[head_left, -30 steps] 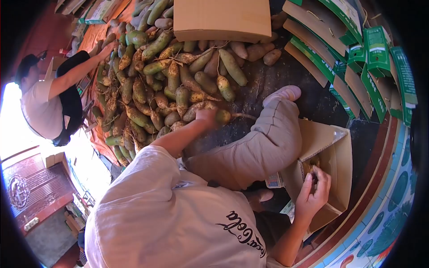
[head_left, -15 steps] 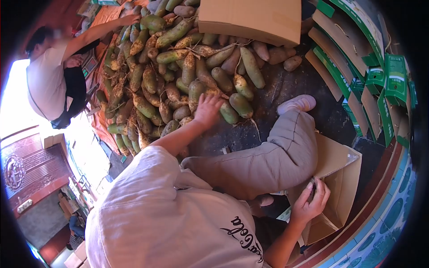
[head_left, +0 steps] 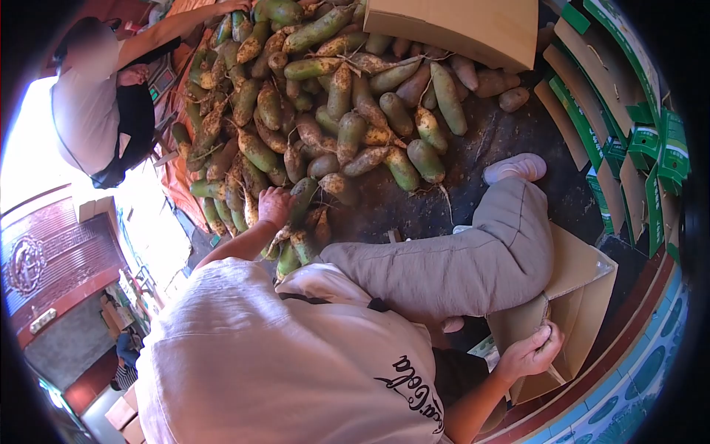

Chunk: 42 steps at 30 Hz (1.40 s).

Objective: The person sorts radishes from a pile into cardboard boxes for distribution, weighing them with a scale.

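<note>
A large heap of soil-smeared green radishes (head_left: 340,89) fills the upper middle of the head view. At its near edge my left hand (head_left: 274,208) lies over the radishes, fingers bent slightly and spread a little. Beside its fingertips is a long green radish (head_left: 300,201); contact with it is hard to judge. One radish (head_left: 339,189) nearby looks blurred. On the right, my right hand (head_left: 534,351) has thumb and fingers pressed together around a small dark bit too small to name. Under and behind it stands an open cardboard box (head_left: 592,307).
A closed carton (head_left: 458,28) sits on the heap's far side. Green-and-brown flattened boxes (head_left: 629,148) lean at the right. My bent leg (head_left: 451,277) lies between heap and open box. Another person (head_left: 89,111) reaches into the heap at the upper left.
My left hand has moved left and nearer along the heap, its fingers less spread. The radish near its earlier place is now blurred. The whole view has shifted slightly; my right hand stays by the box.
</note>
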{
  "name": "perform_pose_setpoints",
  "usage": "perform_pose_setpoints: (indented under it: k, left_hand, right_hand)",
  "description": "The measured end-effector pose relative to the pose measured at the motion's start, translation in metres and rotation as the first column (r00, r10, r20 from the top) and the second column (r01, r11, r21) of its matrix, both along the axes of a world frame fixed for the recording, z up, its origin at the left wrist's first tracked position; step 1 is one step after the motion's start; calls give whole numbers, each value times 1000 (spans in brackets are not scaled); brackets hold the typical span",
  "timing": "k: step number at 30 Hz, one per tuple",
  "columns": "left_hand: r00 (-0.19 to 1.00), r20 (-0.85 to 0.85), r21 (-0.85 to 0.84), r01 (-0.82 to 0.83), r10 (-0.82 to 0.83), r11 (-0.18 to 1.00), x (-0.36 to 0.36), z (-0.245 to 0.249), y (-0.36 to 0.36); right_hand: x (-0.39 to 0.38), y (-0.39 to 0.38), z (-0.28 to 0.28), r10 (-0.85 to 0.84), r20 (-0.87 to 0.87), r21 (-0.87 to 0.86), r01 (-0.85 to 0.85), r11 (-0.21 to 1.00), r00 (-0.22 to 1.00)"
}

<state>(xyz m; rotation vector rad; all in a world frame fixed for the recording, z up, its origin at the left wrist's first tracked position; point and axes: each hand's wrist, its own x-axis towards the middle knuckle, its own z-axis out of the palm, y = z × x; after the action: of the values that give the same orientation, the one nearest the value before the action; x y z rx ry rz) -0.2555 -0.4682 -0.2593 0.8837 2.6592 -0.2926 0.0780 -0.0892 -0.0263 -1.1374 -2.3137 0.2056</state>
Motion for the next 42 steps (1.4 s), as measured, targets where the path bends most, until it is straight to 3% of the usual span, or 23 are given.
perform_pose_setpoints:
  k: [2,5,6,9,12,13,15,18,19,21,24,27,30,33,36,39,42]
  left_hand:
    - [996,31,-20,-89,89,996,1,1,-9]
    - [958,-133,67,-247,254,967,-7,-12,-20]
    - [916,-64,111,-387,395,915,-16,-17,-22]
    - [663,21,329,-711,748,621,-42,-42,-28]
    - [308,65,190,-938,949,291,-76,-84,-35]
    - [174,275,266,-959,945,99,-85,-95,-36]
    - [-50,667,277,-910,743,-310,-96,-113,-37]
    - [-201,793,202,-804,575,-560,-107,-85,-8]
    - [-235,831,136,-793,504,-594,-124,-132,-37]
    - [-253,842,128,-763,476,-633,-138,-161,-53]
    - [-294,865,16,-794,407,-608,-147,-167,-62]
    - [-282,907,-45,-804,313,-593,-140,-140,-45]
    - [-197,937,44,-754,289,-655,-139,-131,-30]
    - [-256,867,146,-690,428,-709,-136,-83,5]
    - [-143,983,-14,-692,117,-721,-133,-59,8]
    - [-31,999,-30,-792,-10,-610,-101,-16,29]
    - [52,998,36,-920,-31,-389,-65,62,81]
  right_hand:
    - [10,-1,-5,-7,-1,-23,7,1000,1000]
    - [21,-1,-8,4,62,25,-5,1000,998]
    - [21,-2,-8,-11,44,29,9,1000,999]
    - [14,-5,-6,-42,9,35,41,999,999]
    - [12,-9,-5,-38,21,39,37,999,999]
    - [15,-9,-6,-27,33,53,25,998,999]
    - [17,-10,-6,-14,56,53,11,999,998]
    - [20,-12,-5,-7,93,37,4,999,996]
    - [21,-12,-4,-10,114,52,4,999,993]
    - [20,-11,-2,-9,125,70,0,998,992]
    - [20,-12,-1,-10,124,73,1,997,992]
    - [19,-14,-1,-21,132,85,10,996,991]
    - [19,-12,-3,-6,127,91,-5,996,992]
    - [17,-12,0,-13,118,68,5,998,993]
    - [16,-11,1,-14,97,67,8,998,995]
    - [11,-10,2,0,47,24,-1,1000,999]
    - [-7,-2,11,85,-5,-40,-85,996,996]
